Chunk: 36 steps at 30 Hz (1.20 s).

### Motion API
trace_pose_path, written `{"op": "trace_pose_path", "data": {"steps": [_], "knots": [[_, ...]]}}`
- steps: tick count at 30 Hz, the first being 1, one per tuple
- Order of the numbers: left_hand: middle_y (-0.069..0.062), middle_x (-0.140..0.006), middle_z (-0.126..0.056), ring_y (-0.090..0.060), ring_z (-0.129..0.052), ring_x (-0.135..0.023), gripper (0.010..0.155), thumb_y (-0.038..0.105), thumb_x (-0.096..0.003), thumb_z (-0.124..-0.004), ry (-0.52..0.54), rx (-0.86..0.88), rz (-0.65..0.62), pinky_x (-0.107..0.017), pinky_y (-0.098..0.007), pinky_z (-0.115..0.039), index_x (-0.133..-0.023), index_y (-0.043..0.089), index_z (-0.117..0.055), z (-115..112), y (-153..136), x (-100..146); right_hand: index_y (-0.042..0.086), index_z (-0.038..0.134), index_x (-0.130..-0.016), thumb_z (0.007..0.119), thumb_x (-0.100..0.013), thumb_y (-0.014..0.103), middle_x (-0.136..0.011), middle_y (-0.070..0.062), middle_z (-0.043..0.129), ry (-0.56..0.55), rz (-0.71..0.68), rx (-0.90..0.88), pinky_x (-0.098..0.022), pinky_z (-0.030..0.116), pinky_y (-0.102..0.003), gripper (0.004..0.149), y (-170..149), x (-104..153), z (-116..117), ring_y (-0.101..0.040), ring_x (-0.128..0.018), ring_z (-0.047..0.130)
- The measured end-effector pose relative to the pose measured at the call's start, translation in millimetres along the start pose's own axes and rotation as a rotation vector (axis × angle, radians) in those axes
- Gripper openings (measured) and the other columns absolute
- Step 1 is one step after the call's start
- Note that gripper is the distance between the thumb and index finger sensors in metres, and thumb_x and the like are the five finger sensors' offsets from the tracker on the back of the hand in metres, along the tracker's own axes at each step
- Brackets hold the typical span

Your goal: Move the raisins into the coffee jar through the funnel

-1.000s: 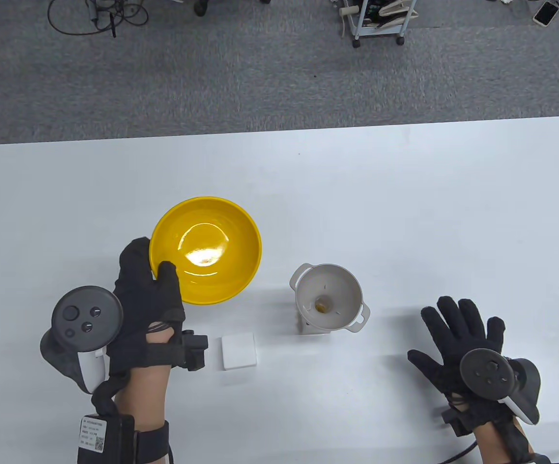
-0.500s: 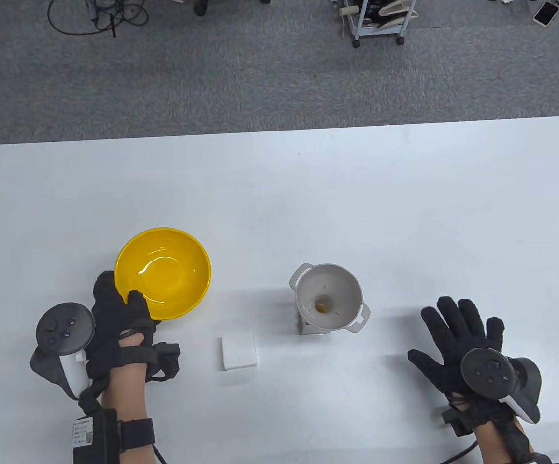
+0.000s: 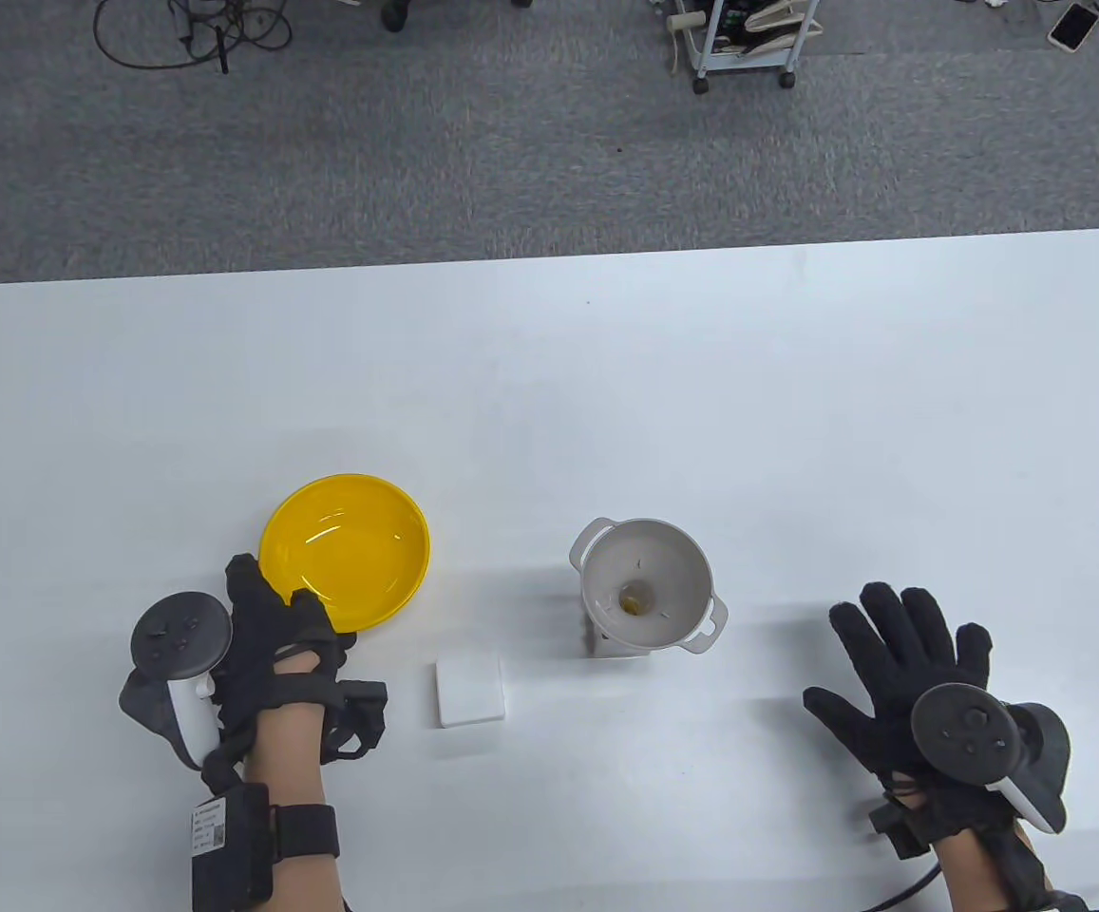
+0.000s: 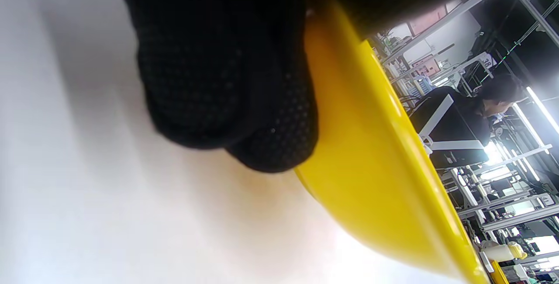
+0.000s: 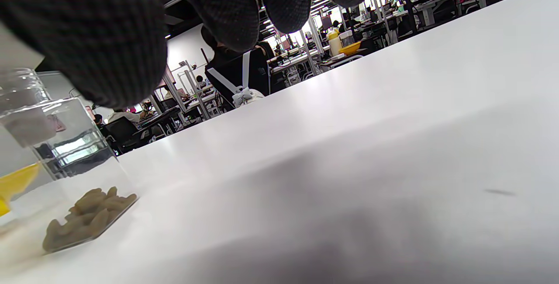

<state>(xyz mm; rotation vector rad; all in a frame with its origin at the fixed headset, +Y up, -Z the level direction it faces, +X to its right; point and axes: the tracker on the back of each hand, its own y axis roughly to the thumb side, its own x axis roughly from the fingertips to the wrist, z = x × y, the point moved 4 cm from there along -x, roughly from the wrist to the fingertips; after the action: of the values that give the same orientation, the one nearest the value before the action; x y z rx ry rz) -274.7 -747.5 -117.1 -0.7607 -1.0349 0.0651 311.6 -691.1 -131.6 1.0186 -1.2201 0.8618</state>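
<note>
An empty yellow bowl (image 3: 345,553) is at the table's front left. My left hand (image 3: 274,617) grips its near rim, thumb over the edge; the left wrist view shows my fingers (image 4: 227,78) under the bowl's wall (image 4: 371,161), which hangs just over the table. A white funnel (image 3: 646,584) sits on a clear glass jar (image 5: 56,153) in the middle. Pale raisins (image 5: 87,218) lie on the jar's bottom. My right hand (image 3: 900,655) rests flat on the table, fingers spread, to the right of the jar and holding nothing.
A small white square lid (image 3: 469,691) lies flat between the bowl and the jar, near the front. The white table (image 3: 796,380) stretches far back and right. Grey floor lies beyond its far edge.
My left hand has brought the yellow bowl down and toward the front left, from tilted up near the funnel to low over the table. My right hand has stayed still.
</note>
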Motion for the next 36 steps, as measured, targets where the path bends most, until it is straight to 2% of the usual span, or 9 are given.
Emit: {"op": "trace_pose_path", "data": {"steps": [11,17,20,24,26,28,32,36], "knots": [[-0.023,-0.102,-0.068,-0.019,-0.117,-0.041,0.076,0.030,-0.0499,-0.081,-0.011,0.001,0.018,-0.030,-0.024,-0.107,-0.107,0.015,-0.032,-15,-8,-2,0.030,0.064,-0.105,0.088,-0.037,0.063,-0.120,-0.007,0.052,0.004,0.005,-0.021,-0.071,0.030,-0.078,0.080,-3,0,-1,-0.042,-0.111,0.044],[-0.021,-0.094,-0.072,-0.018,-0.116,-0.044,0.075,0.031,-0.0494,-0.081,-0.015,0.002,0.034,-0.031,-0.024,-0.107,-0.106,0.012,-0.035,-18,-16,0,0.029,0.064,-0.105,0.088,-0.037,0.063,-0.120,-0.008,0.052,0.013,0.009,-0.041,-0.071,0.033,-0.077,0.080,-4,0,-1,-0.043,-0.110,0.046],[-0.021,-0.095,-0.070,-0.020,-0.114,-0.048,0.076,0.033,-0.0497,-0.080,-0.030,-0.020,0.033,-0.034,-0.026,-0.106,-0.105,0.012,-0.033,-19,-17,3,0.029,0.064,-0.105,0.089,-0.037,0.062,-0.120,-0.008,0.052,0.005,0.014,-0.046,-0.071,0.033,-0.077,0.080,-5,0,-2,-0.042,-0.110,0.047],[-0.022,-0.103,-0.058,-0.028,-0.107,-0.058,0.077,0.042,-0.0503,-0.079,0.035,-0.132,0.017,-0.043,-0.034,-0.099,-0.106,0.015,-0.032,-13,-10,10,0.029,0.065,-0.105,0.089,-0.037,0.062,-0.120,-0.008,0.052,0.008,0.016,-0.046,-0.071,0.034,-0.077,0.080,-5,0,-2,-0.043,-0.110,0.047],[-0.022,-0.110,-0.043,-0.039,-0.092,-0.077,0.081,0.050,-0.0506,-0.078,0.066,-0.195,-0.007,-0.056,-0.044,-0.087,-0.107,0.018,-0.030,-8,-1,15,0.029,0.065,-0.105,0.088,-0.037,0.062,-0.120,-0.008,0.053,0.008,0.014,-0.045,-0.071,0.034,-0.077,0.080,-5,0,-3,-0.043,-0.110,0.048],[-0.021,-0.110,-0.039,-0.041,-0.076,-0.090,0.081,0.053,-0.0507,-0.078,0.142,-0.247,-0.099,-0.065,-0.049,-0.077,-0.108,0.020,-0.030,2,17,22,0.029,0.065,-0.105,0.088,-0.037,0.063,-0.120,-0.009,0.053,0.014,0.019,-0.043,-0.072,0.035,-0.077,0.080,-6,0,-2,-0.043,-0.110,0.049],[-0.015,-0.110,-0.042,-0.038,-0.065,-0.094,0.079,0.054,-0.0503,-0.080,0.238,-0.288,-0.334,-0.069,-0.048,-0.070,-0.108,0.023,-0.036,14,64,42,0.029,0.066,-0.105,0.089,-0.037,0.063,-0.119,-0.009,0.053,0.020,0.026,-0.064,-0.072,0.037,-0.077,0.079,-7,1,-2,-0.043,-0.109,0.051],[-0.011,-0.112,-0.044,-0.037,-0.062,-0.097,0.080,0.057,-0.0497,-0.082,0.225,-0.327,-0.534,-0.072,-0.050,-0.066,-0.108,0.026,-0.037,11,117,68,0.029,0.066,-0.105,0.089,-0.037,0.063,-0.119,-0.009,0.054,0.018,0.028,-0.072,-0.072,0.037,-0.077,0.079,-9,1,-3,-0.043,-0.109,0.051]]}}
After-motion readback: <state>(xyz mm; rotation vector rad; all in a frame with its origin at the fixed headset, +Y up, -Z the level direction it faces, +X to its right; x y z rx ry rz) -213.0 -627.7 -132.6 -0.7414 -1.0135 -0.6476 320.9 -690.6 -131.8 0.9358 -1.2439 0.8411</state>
